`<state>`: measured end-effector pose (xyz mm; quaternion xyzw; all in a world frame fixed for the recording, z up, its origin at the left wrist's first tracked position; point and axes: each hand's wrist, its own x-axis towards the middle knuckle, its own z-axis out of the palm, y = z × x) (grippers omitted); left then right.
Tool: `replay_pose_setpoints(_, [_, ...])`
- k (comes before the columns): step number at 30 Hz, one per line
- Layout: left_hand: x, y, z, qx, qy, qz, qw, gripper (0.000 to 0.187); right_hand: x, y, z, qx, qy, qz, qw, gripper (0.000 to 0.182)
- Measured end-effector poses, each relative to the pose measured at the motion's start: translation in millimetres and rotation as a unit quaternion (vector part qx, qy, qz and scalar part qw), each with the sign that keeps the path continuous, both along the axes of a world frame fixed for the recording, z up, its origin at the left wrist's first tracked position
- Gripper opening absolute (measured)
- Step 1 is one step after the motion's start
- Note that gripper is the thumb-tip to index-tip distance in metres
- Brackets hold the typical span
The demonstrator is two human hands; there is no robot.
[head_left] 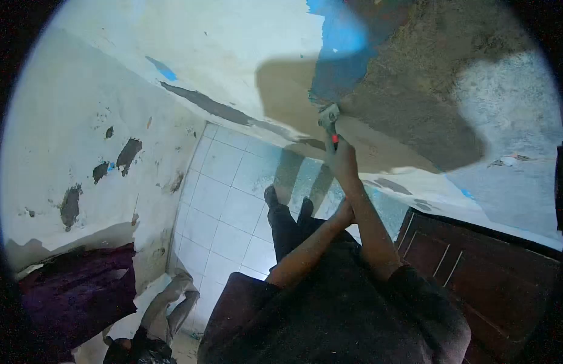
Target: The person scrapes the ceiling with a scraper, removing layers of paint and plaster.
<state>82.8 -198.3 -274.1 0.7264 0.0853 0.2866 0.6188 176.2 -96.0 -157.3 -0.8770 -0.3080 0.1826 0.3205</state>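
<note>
My right hand [342, 159] is closed around the handle of a scraper [328, 115] with a grey head and a red patch on its handle. The scraper's head is against the wall [287, 36], at the lower edge of a blue patch [339, 73] where the pale paint is gone. Bare grey plaster [409, 85] spreads to the right of it. My left hand [343, 213] is close by my right forearm, which partly covers it; its fingers cannot be made out.
White floor tiles [223, 188] lie below, under my feet. A dark brown panelled wooden piece [445, 255] stands at the right. The left wall [69, 139] has chipped patches. Purple cloth [87, 291] and a grey garment, possibly worn by a person [172, 300], are at lower left.
</note>
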Motion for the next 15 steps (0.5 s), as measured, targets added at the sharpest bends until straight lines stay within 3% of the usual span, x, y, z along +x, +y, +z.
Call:
replay_pose_setpoints(2, [0.6, 7.4, -12.9, -0.223, 0.066, -0.096, 0.968, 0.035, -7.6, 9.1, -6.6, 0.107, -0.039, 0.024, 0.993, 0.036])
replay_pose_setpoints(3, [2.7, -4.4, -27.2, -0.222, 0.072, -0.100, 0.967, 0.035, -7.1, 12.2, -1.6, 0.029, -0.007, 0.024, 0.999, 0.037])
replay_pose_setpoints(4, [9.2, -20.7, -42.6, -0.543, 0.052, -0.087, 0.833, 0.036, -8.6, 7.1, 1.5, 0.030, -0.004, 0.019, 0.999, 0.037])
replay_pose_setpoints(5, [14.3, -28.1, -50.8, -0.798, 0.023, -0.063, 0.599, 0.037, -7.9, -0.1, 5.2, 0.054, -0.006, 0.002, 0.999, 0.036])
replay_pose_setpoints(6, [11.3, -28.6, -38.7, -0.797, 0.022, -0.064, 0.600, 0.037, -6.6, -8.1, 9.3, 0.075, -0.009, -0.013, 0.997, 0.036])
replay_pose_setpoints(8, [2.7, -27.1, 10.7, -0.717, 0.121, -0.137, 0.673, 0.034, -1.6, -13.8, 17.2, 0.097, 0.005, -0.016, 0.995, 0.033])
replay_pose_setpoints(9, [3.9, -28.5, 19.7, -0.648, 0.065, -0.040, 0.758, 0.038, 0.0, -13.6, 16.9, 0.083, -0.009, -0.010, 0.996, 0.032])
replay_pose_setpoints(10, [6.4, -33.1, 11.2, -0.650, 0.066, -0.039, 0.756, 0.038, -0.2, -16.6, 17.0, 0.071, -0.022, -0.006, 0.997, 0.031])
replay_pose_setpoints(11, [12.8, -28.3, -2.4, -0.686, 0.076, -0.067, 0.721, 0.042, 0.0, -13.4, 19.0, 0.038, 0.049, -0.026, 0.998, 0.033])
replay_pose_setpoints(12, [19.0, -23.6, -29.6, -0.717, 0.085, -0.096, 0.685, 0.045, -0.2, -9.2, 12.6, 0.041, 0.046, -0.024, 0.998, 0.033])
replay_pose_setpoints(13, [9.7, -10.6, -84.8, -0.665, 0.094, -0.314, 0.671, 0.040, -1.8, -7.1, 0.6, 0.089, 0.011, -0.027, 0.996, 0.033])
replay_pose_setpoints(14, [4.8, -12.9, -67.5, -0.666, 0.098, -0.315, 0.669, 0.040, -4.3, -8.7, -7.9, 0.136, -0.022, -0.034, 0.990, 0.032])
replay_pose_setpoints(15, [1.8, -16.1, -31.6, -0.670, 0.117, -0.209, 0.702, 0.037, -4.5, -11.1, 2.3, 0.087, 0.010, -0.026, 0.996, 0.031])
